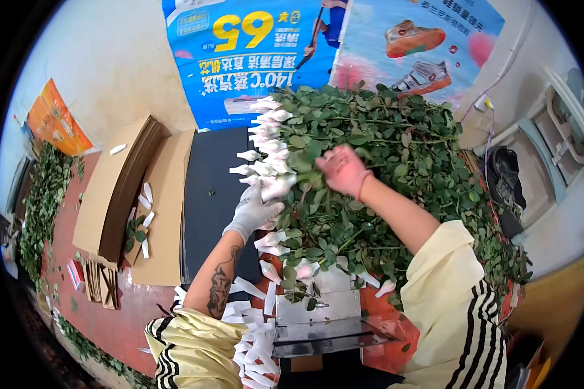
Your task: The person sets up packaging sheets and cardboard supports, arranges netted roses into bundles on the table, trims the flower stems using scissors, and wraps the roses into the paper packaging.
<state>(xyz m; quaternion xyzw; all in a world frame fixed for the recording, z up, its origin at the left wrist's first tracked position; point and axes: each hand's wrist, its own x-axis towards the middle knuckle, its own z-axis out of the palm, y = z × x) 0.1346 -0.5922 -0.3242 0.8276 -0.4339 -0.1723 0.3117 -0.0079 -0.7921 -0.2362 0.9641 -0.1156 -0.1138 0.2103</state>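
Observation:
My left hand [253, 211], in a whitish glove, has its fingers closed around a pale rose head [279, 187], which is smeared by motion. To its right, my right hand [342, 170] wears a pink glove and is closed at the leafy stem of the rose; leaves and fingers hide most of that stem. Both hands are over a large pile of leafy roses [396, 149]. Other rose heads in white sleeves [266, 139] line the pile's left side, pointing left. Several more heads, one a pinkish rose [305, 271], lie nearer to me.
A metal plate device [318, 305] stands in front of me, with loose white sleeves [259, 347] heaped beside it. Left are a black board [217, 194], cardboard sheets [120, 181] and a red tabletop [126, 311]. Posters [259, 58] cover the wall; a chair [545, 149] is at right.

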